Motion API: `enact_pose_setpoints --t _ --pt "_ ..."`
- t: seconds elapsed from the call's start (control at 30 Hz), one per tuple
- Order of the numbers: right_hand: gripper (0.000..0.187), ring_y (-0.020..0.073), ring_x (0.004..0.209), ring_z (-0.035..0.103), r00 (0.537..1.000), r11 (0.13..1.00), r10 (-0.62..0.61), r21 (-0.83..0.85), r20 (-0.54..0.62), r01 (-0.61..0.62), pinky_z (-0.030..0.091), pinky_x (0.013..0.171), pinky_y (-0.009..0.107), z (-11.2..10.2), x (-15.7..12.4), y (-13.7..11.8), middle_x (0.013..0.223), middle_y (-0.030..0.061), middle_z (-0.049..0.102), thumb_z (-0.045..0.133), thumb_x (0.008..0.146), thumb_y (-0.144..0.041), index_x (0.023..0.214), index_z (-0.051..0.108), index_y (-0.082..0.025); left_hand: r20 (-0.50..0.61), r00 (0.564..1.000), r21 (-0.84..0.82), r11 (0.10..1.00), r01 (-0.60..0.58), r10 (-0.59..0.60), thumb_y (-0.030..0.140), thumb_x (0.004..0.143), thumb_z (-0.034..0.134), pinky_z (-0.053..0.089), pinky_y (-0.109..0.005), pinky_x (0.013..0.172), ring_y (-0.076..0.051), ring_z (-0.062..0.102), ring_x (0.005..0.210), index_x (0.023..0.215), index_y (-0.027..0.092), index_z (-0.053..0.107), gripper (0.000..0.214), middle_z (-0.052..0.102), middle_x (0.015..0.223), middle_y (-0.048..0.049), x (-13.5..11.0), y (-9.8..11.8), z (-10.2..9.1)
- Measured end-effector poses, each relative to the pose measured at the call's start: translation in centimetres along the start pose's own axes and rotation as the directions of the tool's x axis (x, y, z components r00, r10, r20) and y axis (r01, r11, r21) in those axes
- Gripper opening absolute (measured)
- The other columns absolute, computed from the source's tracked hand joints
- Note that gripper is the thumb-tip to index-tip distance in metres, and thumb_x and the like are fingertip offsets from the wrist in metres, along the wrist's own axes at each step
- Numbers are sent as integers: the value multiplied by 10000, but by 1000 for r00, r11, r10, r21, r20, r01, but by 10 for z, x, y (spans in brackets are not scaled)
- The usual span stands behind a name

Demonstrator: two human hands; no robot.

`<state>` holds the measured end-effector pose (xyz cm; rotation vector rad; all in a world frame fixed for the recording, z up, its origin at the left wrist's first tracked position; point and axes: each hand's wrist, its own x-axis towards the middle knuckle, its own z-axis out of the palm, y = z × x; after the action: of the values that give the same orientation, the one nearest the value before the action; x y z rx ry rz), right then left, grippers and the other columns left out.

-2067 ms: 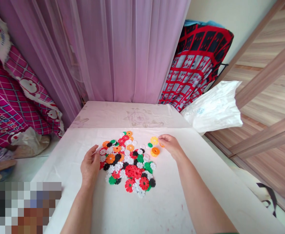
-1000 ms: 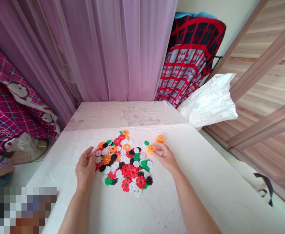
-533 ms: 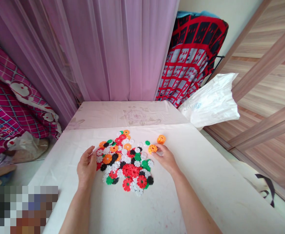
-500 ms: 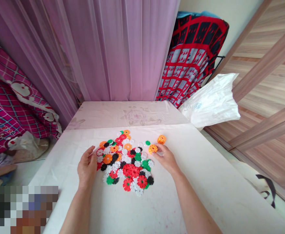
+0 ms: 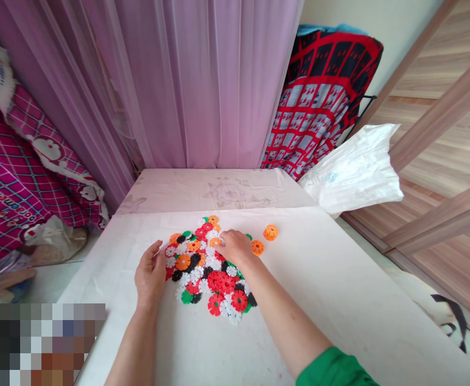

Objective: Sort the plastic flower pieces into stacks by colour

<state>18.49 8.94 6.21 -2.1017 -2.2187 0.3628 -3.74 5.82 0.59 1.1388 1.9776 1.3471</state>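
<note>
A pile of flat, notched plastic discs, the snowflake kind of building piece, lies on the cloth-covered table (image 5: 219, 354). They are red (image 5: 215, 304), white, black, green (image 5: 186, 296) and orange (image 5: 183, 261). My right hand (image 5: 235, 247) is over the pile's upper right part, its thumb and forefinger apart at the edge of an orange disc (image 5: 215, 242); its other fingers are partly hidden. My left hand (image 5: 150, 271) rests at the pile's left edge, loosely curled and open, with nothing visible in it. Right of the pile lie an orange disc (image 5: 257, 247) and a small orange stack (image 5: 271, 232).
A white plastic bag (image 5: 351, 169) hangs at the table's far right corner. Behind the table is a purple curtain (image 5: 203, 86), with a red and black patterned cloth (image 5: 319, 102) beside it. Pink checked fabric (image 5: 13, 166) is on the left, wooden panels (image 5: 444, 139) on the right.
My right hand has left the orange disc on the right and moved left over the pile to another orange disc. My left hand stays beside the pile. The view has shifted slightly.
</note>
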Motion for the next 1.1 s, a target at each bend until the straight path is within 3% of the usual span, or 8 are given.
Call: enact_pose_setpoints --t 0.2,0.33,0.43,0.57,0.67,0.73,0.8,1.1 --pt "391 273 1043 669 987 995 86 35 137 -92 487 791 320 -3 19 -12 1149 122 710 714 786 -399 1119 679 -195 4 1000 5 1000 -30 30 400 818 518 510 -347 890 -196 660 931 1197 240 681 442 714 1106 -56 3 -9 2" --pt "136 227 978 678 996 987 65 145 54 -73 463 762 290 0 16 -7 1045 61 750 652 834 -282 947 703 -227 16 999 -13 999 -42 42 432 820 516 506 -354 895 -204 657 948 1216 231 669 469 704 1135 -66 4 -14 3" --pt "94 169 845 670 996 919 68 393 -64 -37 446 722 256 5 5 13 881 -2 753 607 839 -245 798 691 -239 19 999 -9 999 -31 31 437 819 521 510 -353 876 -203 658 930 1218 239 668 469 703 1133 -62 4 -14 2" --pt "129 131 629 591 947 561 298 824 -121 -71 419 603 237 5 -18 69 668 -23 666 647 730 -336 730 663 -208 17 1000 1 1000 -25 25 410 822 517 506 -346 877 -197 657 933 1207 247 673 446 708 1131 -53 3 -12 2" --pt "277 104 563 518 885 245 465 962 -3 -125 337 504 211 0 -34 109 630 -28 610 713 607 -421 757 658 -195 27 1000 4 1000 -17 17 397 819 517 509 -330 848 -189 658 919 1208 245 672 446 713 1118 -50 2 -9 1" --pt "326 86 533 472 864 134 497 975 86 -175 270 471 199 0 -41 123 609 -36 577 747 535 -424 738 648 -189 28 1000 8 1000 -14 14 408 814 523 514 -319 812 -183 657 897 1214 243 671 457 714 1109 -49 2 -7 0" --pt "332 79 527 451 855 112 502 971 129 -212 238 465 197 2 -44 127 594 -40 560 760 505 -415 713 643 -185 21 1000 16 1000 -18 18 419 810 526 514 -312 788 -182 654 886 1211 238 674 465 715 1100 -51 1 -5 -1" --pt "264 87 538 455 843 178 513 939 165 -293 255 491 209 1 -41 114 595 -34 575 724 541 -391 696 668 -184 19 999 12 1000 -26 26 460 793 521 515 -300 748 -171 645 834 1221 227 668 509 715 1083 -50 2 -6 0"
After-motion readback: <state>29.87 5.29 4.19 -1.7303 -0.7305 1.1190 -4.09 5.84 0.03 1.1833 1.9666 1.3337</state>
